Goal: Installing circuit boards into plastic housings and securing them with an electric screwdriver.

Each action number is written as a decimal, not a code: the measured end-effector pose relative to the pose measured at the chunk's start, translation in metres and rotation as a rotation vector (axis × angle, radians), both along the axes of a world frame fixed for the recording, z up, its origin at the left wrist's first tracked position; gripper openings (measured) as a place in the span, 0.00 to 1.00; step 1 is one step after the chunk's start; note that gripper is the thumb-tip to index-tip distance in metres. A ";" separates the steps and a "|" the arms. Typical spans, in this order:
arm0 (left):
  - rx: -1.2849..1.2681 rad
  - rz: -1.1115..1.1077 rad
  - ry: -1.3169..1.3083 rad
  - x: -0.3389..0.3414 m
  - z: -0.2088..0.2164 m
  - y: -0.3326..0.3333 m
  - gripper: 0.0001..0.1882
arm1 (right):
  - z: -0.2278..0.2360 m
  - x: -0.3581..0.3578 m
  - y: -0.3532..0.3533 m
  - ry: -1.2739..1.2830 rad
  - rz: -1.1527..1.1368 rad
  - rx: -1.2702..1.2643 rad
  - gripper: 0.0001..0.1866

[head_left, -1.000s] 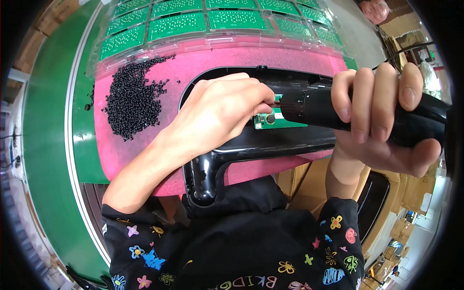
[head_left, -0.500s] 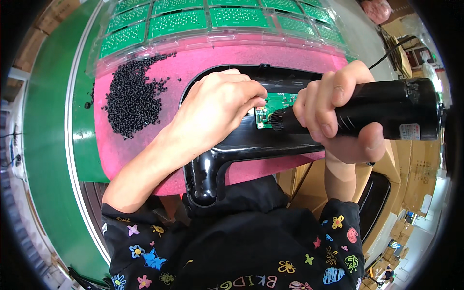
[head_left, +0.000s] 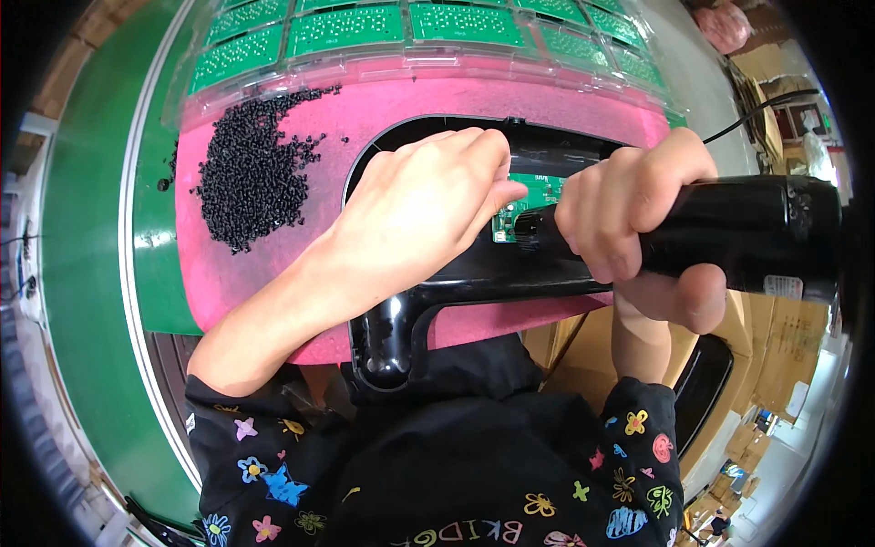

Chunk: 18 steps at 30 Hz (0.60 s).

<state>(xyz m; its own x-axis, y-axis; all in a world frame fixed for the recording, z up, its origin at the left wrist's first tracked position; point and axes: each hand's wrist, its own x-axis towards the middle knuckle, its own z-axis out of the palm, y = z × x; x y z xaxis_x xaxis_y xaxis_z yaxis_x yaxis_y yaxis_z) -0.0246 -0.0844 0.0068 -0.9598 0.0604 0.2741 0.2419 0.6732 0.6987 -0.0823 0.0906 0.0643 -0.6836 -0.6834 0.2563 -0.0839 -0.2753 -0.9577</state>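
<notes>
My right hand (head_left: 629, 214) is wrapped round a black electric screwdriver (head_left: 761, 228) lying almost level, its ribbed nose pointing left. That nose hangs over a green circuit board (head_left: 538, 190) set inside a black plastic housing (head_left: 492, 290) with a curved, handle-like frame. Just left of the nose, my left hand (head_left: 424, 201) arches over the housing, thumb and fingers drawn together at the board's left part. Whatever the left fingers pinch, if anything, is hidden. The screwdriver's bit cannot be made out.
A heap of small black screws (head_left: 251, 173) lies left of the housing on a pink mat (head_left: 319, 196). Clear plastic trays of green circuit boards (head_left: 469, 25) stand beyond it. A black cable (head_left: 766, 105) runs at upper right; cardboard boxes (head_left: 788, 342) are at the right.
My left fingers have shifted right and the hand has rolled over more of the board. The screwdriver's rear end has dropped a little toward me. The view has shifted slightly.
</notes>
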 end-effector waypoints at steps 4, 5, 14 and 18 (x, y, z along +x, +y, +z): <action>-0.005 -0.065 0.014 0.000 -0.003 -0.002 0.11 | -0.002 0.000 0.000 -0.044 0.025 0.052 0.28; -0.018 -0.070 0.013 0.001 -0.003 -0.003 0.10 | -0.002 -0.002 0.000 -0.044 0.028 0.051 0.28; -0.155 -0.182 0.070 0.003 -0.009 -0.008 0.09 | -0.004 -0.009 0.007 0.100 0.072 -0.160 0.28; -0.096 -0.233 0.121 -0.001 -0.004 -0.004 0.10 | 0.010 -0.021 0.017 0.119 0.178 -0.345 0.27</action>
